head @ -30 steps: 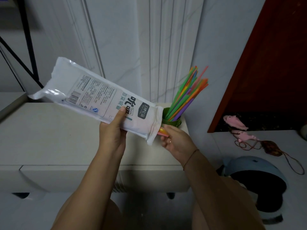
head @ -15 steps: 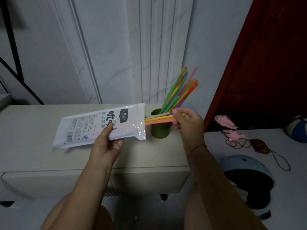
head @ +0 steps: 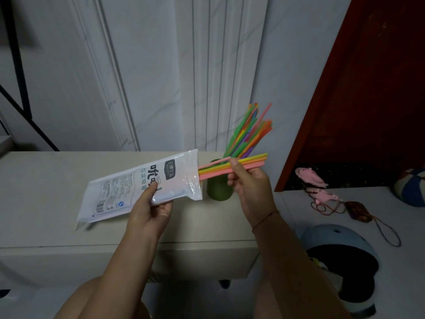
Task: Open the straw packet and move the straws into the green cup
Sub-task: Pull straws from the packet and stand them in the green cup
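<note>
Left hand (head: 150,209) is closed on the straw packet (head: 140,185), thumb on the printed face, fingers underneath. Packet is held above the cream cabinet top (head: 46,180), tilted, open mouth pointing to 3 o'clock and slightly raised, sealed end low at 8 o'clock.

Right hand (head: 250,183) pinches a small bundle of straws (head: 220,168) (pink, yellow, orange, green) between thumb and fingers. Bundle lies near horizontal: one end reaches the packet mouth, the other pokes out past the hand toward 3 o'clock. Whether the ends sit inside the mouth, can't tell.

Green cup (head: 218,189) stands on the cabinet top directly behind the bundle, between packet mouth and right hand. More coloured straws (head: 248,134) are already in it, fanned toward 1 o'clock.

Blue helmet (head: 338,245) at 4 o'clock, low.
</note>
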Tool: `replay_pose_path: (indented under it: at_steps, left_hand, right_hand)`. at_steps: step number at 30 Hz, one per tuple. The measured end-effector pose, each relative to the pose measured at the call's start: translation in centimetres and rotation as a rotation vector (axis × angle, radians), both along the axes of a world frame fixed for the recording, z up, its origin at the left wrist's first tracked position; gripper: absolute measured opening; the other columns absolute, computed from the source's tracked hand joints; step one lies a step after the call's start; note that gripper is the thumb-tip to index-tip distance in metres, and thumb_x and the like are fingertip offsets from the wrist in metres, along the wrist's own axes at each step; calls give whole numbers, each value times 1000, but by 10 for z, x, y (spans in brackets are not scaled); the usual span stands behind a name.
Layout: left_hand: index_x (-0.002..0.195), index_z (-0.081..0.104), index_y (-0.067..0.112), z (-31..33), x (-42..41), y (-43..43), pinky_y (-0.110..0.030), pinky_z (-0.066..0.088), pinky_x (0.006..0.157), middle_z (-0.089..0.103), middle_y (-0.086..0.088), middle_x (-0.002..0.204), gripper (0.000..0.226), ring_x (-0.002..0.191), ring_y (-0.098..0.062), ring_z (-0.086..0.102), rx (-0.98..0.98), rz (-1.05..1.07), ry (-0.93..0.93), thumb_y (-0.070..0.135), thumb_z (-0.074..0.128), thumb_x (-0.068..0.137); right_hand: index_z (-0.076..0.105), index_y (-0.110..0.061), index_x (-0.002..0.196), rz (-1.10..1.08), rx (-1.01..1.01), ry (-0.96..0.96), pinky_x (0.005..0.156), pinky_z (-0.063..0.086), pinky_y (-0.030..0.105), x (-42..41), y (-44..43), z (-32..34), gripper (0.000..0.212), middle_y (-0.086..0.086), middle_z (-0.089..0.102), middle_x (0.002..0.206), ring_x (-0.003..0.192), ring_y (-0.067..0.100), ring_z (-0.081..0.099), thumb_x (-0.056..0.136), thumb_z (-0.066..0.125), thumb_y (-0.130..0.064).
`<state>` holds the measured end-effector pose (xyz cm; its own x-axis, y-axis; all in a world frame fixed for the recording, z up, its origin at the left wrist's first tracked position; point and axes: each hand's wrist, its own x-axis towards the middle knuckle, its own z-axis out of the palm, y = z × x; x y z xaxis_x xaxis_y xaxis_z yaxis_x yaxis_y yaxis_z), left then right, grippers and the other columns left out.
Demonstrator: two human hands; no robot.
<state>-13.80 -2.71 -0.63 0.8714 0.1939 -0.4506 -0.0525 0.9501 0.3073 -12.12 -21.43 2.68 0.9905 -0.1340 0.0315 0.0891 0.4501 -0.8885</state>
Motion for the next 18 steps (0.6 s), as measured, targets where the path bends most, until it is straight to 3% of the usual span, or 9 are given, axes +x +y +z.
replay_pose_path:
  at_steps: [8,18]
  left_hand:
    - [108,63,14,0,2,-6,-41,54,89,76,-7,95,28,99,-22,70,-35,-6,-2,-4,59,87]
    - [109,61,14,-2,5,20,-40,54,91,75,-5,100,30,99,-21,71,-50,67,2,-2,61,85]
  right_hand:
    - [62,1,97,62,-35,-26,53,50,18,0,10,3,13,3,61,66,54,7,56,89,58,-8]
    - [63,-6,80,-107,-133,-62,47,48,19,16,-17,21,11,-2,59,48,45,7,54,90,58,-8]
